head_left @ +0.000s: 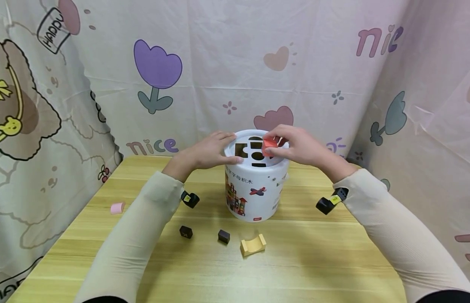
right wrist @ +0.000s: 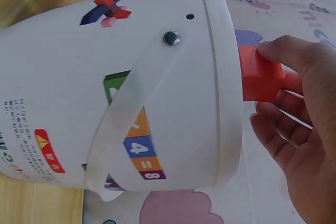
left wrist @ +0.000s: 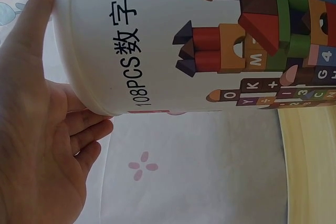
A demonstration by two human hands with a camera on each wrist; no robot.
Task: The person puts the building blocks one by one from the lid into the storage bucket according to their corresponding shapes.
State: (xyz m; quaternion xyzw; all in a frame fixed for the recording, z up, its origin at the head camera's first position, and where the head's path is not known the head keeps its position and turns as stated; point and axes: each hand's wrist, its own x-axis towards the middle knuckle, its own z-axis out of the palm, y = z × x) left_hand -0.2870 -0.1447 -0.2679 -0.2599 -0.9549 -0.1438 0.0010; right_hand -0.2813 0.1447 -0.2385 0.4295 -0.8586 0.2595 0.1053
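Observation:
A white bucket [head_left: 253, 191] with printed block pictures stands upright on the table. Its lid [head_left: 245, 161] has several dark cut-out holes of different shapes. My right hand [head_left: 301, 145] pinches a red block [head_left: 270, 147] between thumb and fingers at the right part of the lid; in the right wrist view the red block [right wrist: 261, 74] sticks up past the rim, and its lower end is hidden. My left hand [head_left: 208, 152] rests on the bucket's left rim, thumb in front and fingers behind. The left wrist view shows this left hand [left wrist: 47, 129] with relaxed fingers against the rim.
On the table [head_left: 314, 261] before the bucket lie two dark blocks, one left [head_left: 186, 232] and one nearer the middle [head_left: 224, 236], and a yellow arch-shaped block [head_left: 253, 245]. A pink block [head_left: 117, 208] lies far left. A printed curtain [head_left: 219, 63] hangs behind.

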